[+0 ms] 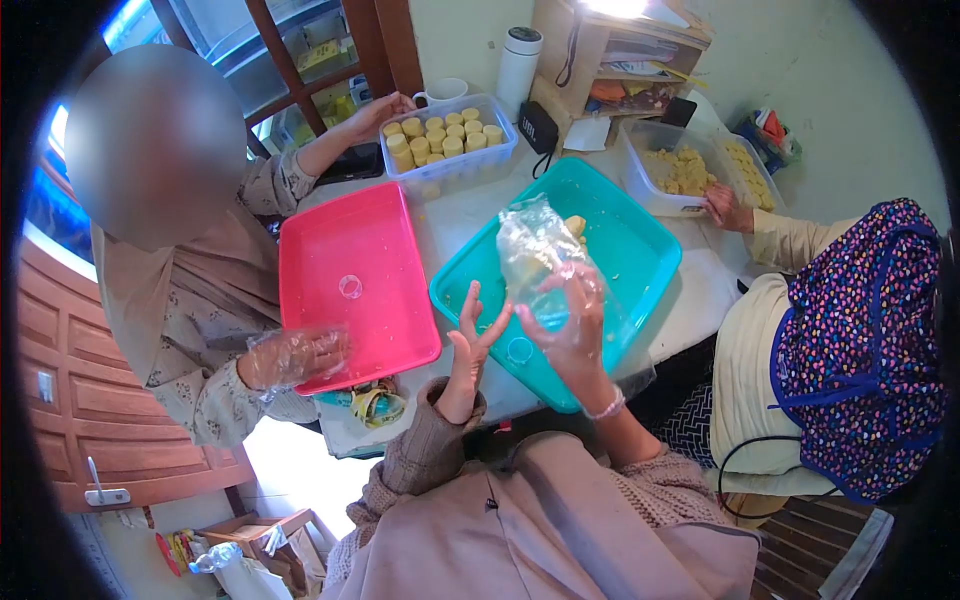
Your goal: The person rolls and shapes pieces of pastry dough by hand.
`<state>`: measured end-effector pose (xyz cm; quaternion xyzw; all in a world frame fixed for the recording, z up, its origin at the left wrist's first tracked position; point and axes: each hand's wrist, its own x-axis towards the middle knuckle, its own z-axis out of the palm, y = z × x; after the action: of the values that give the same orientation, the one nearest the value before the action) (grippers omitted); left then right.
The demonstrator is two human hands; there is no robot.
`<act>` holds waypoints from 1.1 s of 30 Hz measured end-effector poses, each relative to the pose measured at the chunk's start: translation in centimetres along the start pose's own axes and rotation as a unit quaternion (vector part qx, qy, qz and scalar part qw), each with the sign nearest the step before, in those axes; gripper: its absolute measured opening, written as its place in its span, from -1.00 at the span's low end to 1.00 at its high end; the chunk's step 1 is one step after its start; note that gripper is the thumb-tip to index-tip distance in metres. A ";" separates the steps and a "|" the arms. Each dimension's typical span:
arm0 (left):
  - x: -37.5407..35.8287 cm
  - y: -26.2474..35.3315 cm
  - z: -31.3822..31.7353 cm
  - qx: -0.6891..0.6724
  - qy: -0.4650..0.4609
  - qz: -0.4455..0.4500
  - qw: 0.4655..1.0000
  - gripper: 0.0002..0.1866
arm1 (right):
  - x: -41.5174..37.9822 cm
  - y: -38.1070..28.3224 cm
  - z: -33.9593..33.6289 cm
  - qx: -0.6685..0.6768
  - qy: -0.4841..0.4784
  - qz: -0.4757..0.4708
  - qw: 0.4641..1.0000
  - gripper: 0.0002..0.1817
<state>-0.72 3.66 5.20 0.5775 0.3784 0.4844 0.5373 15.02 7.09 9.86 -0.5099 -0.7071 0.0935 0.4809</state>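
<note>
My left hand is raised at the near left edge of the teal tray, its fingers spread and nothing in them. Over the same tray, my right hand has its fingers curled around a crumpled piece of thin clear plastic, which hangs beyond the fingertips and has pale crumbs on it. Partly behind the plastic lies a lump of yellow dough, with crumbs around it. A small clear ring rests in the tray's near corner, between my hands.
At left, a person's plastic-gloved hand is over a pink tray holding another clear ring. Behind stands a tub of dough cylinders. A co-worker's hand touches a dough tub at right. A white bottle stands behind.
</note>
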 end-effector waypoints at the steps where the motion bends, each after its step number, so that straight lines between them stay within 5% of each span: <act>1: -0.1 -0.1 -0.1 -0.013 0.000 -0.007 1.000 -0.01 | -0.1 -0.1 0.1 -0.002 -0.002 0.006 1.000 -0.65; 9: -0.4 -0.1 -0.1 -0.050 -0.018 -0.036 0.998 0.02 | -0.3 -0.3 0.2 -0.041 0.026 -0.009 0.999 -0.66; 12: -0.3 1.0 1.1 -0.035 -0.019 -0.048 0.998 0.07 | 0.1 4.4 1.2 -0.062 0.004 0.032 0.998 -0.70; 13: 0.2 -0.2 1.2 -0.038 -0.019 -0.048 0.998 0.01 | -0.5 5.9 1.4 0.041 0.014 0.062 0.997 -0.74; 14: 0.6 -2.5 1.3 -0.041 -0.016 -0.049 0.998 -0.05 | -0.8 7.1 0.8 0.228 -0.001 0.166 0.959 -0.72; 16: 0.4 -2.4 1.7 0.013 -0.021 -0.023 0.999 -0.19 | -1.5 8.0 0.4 0.563 -0.052 0.357 0.743 -0.69; 19: -1.5 0.2 3.2 0.108 -0.044 0.021 0.993 -0.39 | -2.0 6.1 1.0 0.432 -0.029 0.334 0.837 -0.65; 22: -1.9 1.1 4.6 0.039 -0.043 0.018 0.998 -0.47 | -1.8 3.7 0.9 0.142 -0.018 0.158 0.977 -0.67; 23: -2.0 1.2 4.8 0.019 -0.028 0.023 0.999 -0.49 | -2.4 5.0 1.4 0.049 -0.008 0.019 0.999 -0.69; 26: -2.1 2.0 4.6 -0.032 -0.003 0.014 0.999 -0.49 | -2.7 3.7 -0.1 -0.133 -0.084 -0.093 0.983 -0.73; 33: -2.6 2.4 2.9 -0.168 0.011 -0.074 0.983 -0.52 | -2.9 1.9 -1.4 -0.149 -0.127 -0.054 0.979 -0.68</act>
<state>1.28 0.13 7.34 0.4440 0.3396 0.5062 0.6567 17.31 5.15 7.72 -0.5209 -0.7949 0.0254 0.3102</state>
